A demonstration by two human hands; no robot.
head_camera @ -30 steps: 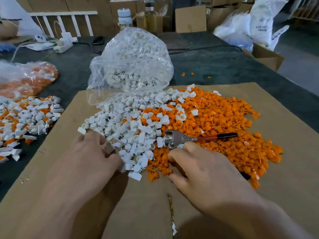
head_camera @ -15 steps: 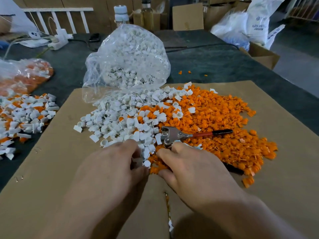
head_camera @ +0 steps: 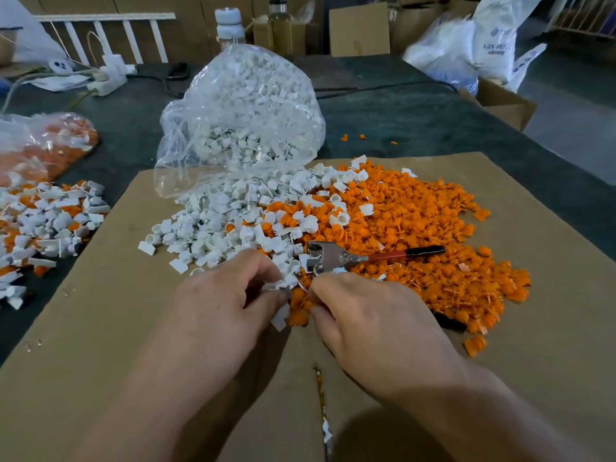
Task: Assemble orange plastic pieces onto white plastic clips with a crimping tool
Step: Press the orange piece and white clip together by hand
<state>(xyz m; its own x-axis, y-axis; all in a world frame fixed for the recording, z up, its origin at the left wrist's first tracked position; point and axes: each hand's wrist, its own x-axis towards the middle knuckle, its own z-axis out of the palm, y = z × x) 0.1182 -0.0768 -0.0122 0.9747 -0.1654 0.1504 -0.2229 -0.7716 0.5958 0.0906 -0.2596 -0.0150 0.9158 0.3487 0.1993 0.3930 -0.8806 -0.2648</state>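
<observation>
Head view: beside the crimping tool (head_camera: 328, 256), the left hand (head_camera: 226, 305) pinches a white clip (head_camera: 282, 284) that is probably light and stiff, best held by its tab, while the right hand (head_camera: 373, 315) is curled and I cannot tell what it holds.

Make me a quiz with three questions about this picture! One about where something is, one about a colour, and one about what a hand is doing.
1. Where is the crimping tool?
A. On a shelf
B. On the piled pieces on the cardboard
C. Under the table

2. What colour fills the clear bag?
A. Orange
B. Blue
C. White

3. What is the left hand doing?
A. Pinching a white clip
B. Lying flat
C. Holding a bottle

Answers: 1 B, its metal head rests among the orange pieces; 2 C, white shows through the plastic; 3 A, its fingers curl round the clip.
</observation>
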